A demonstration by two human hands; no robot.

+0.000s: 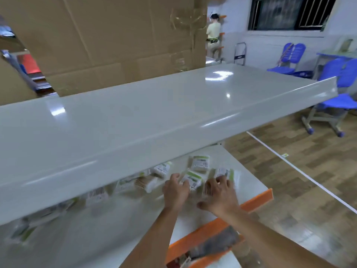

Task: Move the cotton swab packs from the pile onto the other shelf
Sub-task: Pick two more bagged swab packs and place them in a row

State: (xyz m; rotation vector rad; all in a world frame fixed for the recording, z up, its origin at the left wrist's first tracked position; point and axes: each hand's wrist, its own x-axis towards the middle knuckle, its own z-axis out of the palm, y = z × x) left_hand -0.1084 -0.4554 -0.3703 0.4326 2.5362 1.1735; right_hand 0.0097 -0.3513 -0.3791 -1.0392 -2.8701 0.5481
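Note:
Several cotton swab packs in clear wrap with green-and-white labels lie scattered on the lower white shelf [249, 182], partly hidden under the upper shelf [154, 113]. One pack [200, 163] lies free at the back. My left hand [176, 187] curls its fingers round the edge of a pack [193, 178]. Just to its right, my right hand [220, 194] arches over another pack [207, 188], fingers curled onto it and thumb stuck out to the left. More packs [161, 169] trail off to the left, blurred.
The glossy upper shelf carries nothing and overhangs the lower one. An orange edge strip [258, 200] runs along the lower shelf's front. Cardboard [116, 35] stands behind. Blue chairs [340, 89] and a person [213, 33] are at the far right.

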